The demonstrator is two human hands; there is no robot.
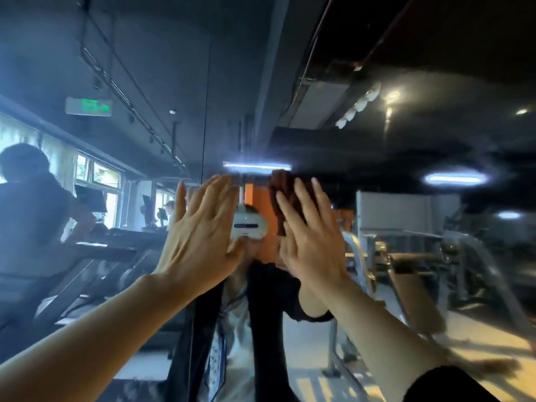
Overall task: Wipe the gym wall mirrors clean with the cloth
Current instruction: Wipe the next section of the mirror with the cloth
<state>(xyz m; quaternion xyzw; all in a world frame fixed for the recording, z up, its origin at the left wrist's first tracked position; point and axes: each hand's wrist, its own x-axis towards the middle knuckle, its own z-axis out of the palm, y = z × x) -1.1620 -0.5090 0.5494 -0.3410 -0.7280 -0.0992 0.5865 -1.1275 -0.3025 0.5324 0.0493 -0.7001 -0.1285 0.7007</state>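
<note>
The right hand [311, 236] lay flat, fingers straight, pressing the dark red cloth [285, 198] against the mirror [406, 158]; the cloth ran upward past its fingertips. Beside it, the left hand [200, 236] rested spread and empty on the glass, farther from the cloth

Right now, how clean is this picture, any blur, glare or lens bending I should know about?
Head view: wide-angle bending curves the ceiling lines; the ceiling lamps flare and the light strip glows smeared; the left side of the mirror looks hazy blue; the dark red cloth under the right hand is motion-blurred; the left hand stays fairly sharp; the right-hand gym machines are dim.
</note>
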